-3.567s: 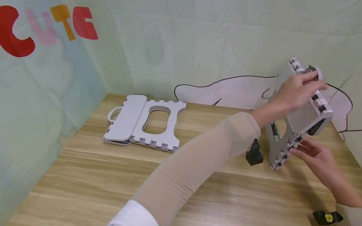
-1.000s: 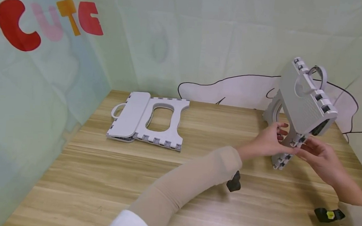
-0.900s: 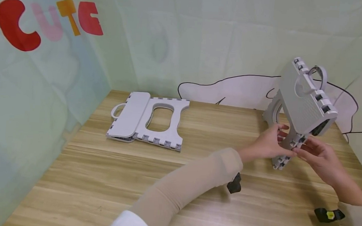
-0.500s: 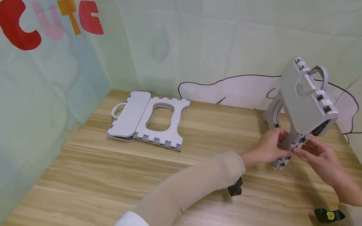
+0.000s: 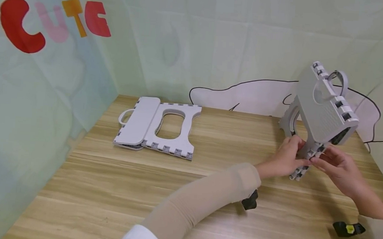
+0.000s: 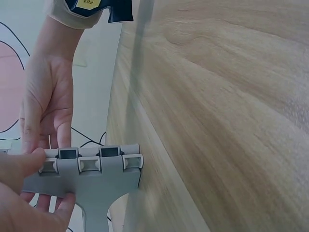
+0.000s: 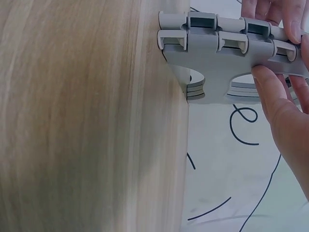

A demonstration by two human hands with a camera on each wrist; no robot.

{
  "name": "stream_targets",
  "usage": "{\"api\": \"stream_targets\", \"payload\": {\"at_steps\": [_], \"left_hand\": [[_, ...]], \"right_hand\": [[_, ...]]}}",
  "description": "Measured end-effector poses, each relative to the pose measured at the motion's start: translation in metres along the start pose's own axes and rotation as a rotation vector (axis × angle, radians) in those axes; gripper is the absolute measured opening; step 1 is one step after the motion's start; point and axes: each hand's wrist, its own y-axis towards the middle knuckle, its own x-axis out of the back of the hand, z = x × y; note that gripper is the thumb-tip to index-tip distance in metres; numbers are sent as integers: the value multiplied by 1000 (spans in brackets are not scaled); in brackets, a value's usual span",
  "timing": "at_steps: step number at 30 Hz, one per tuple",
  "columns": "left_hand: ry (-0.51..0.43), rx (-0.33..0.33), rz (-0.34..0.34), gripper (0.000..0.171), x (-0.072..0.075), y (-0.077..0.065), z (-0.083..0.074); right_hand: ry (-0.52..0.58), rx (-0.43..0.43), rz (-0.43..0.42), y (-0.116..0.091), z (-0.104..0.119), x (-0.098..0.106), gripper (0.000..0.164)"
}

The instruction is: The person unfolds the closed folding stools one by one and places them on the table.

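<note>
In the head view a grey plastic folding stool (image 5: 322,106) stands on its legs at the right, its top slanting and its loop handle (image 5: 340,81) upward. My left hand (image 5: 283,159) grips the near leg panel low down, with fingers at the panel's opening and thumb by the hinged edge. From the other side my right hand (image 5: 341,170) pinches that same edge, its thumb close to the left thumb. The left wrist view shows the hinge knuckles (image 6: 89,164) between both hands. Part of the leg panel is hidden behind my fingers.
A second folding stool (image 5: 170,129) lies folded flat on the wooden table (image 5: 139,204) at the back left. Printed cloth walls (image 5: 217,43) rise along the table's back and left edges.
My left hand has left the top handle and come down to the near leg panel, then slid slightly lower. My right hand stays at the hinged edge. The flat stool has not moved.
</note>
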Motion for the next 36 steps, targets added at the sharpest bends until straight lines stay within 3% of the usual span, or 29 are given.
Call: {"api": "stream_targets", "payload": {"at_steps": [11,36], "left_hand": [[-7,-26,5,42,3,-1,3],[21,-19,4,40,14,-8,4]], "right_hand": [[153,107,68,3,-7,1,60],[160,52,9,0,-6,-1,62]]}}
